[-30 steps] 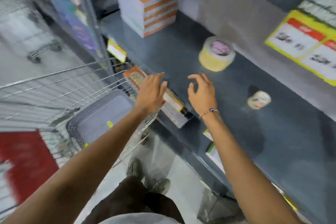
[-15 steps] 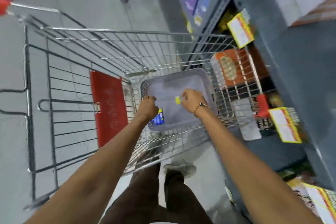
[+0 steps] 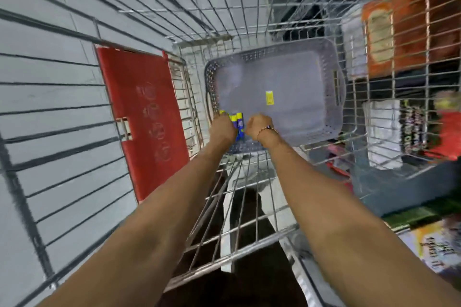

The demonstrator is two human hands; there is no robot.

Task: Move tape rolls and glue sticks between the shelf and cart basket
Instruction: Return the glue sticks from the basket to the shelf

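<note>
A grey plastic basket (image 3: 340,87) sits inside the wire cart (image 3: 252,247). Both my hands reach into its near-left corner. Several blue glue sticks with yellow caps (image 3: 239,124) stand upright between them. My left hand (image 3: 222,128) is closed around the sticks, and one yellow cap pokes out past its knuckles. My right hand (image 3: 258,127), with a bead bracelet on the wrist, is curled against the sticks from the right; its fingers are hidden. No tape roll is in view. The rest of the basket floor holds only a small yellow sticker (image 3: 269,97).
The cart's red child-seat flap (image 3: 142,117) lies to the left of the basket. Through the cart's right wall I see shelves with an orange pack (image 3: 396,30) and white packs (image 3: 379,132). Grey tiled floor lies beyond the cart.
My view swung from the shelf with its tape rolls down into the cart. Both hands moved into the basket's near-left corner and closed in on the glue sticks.
</note>
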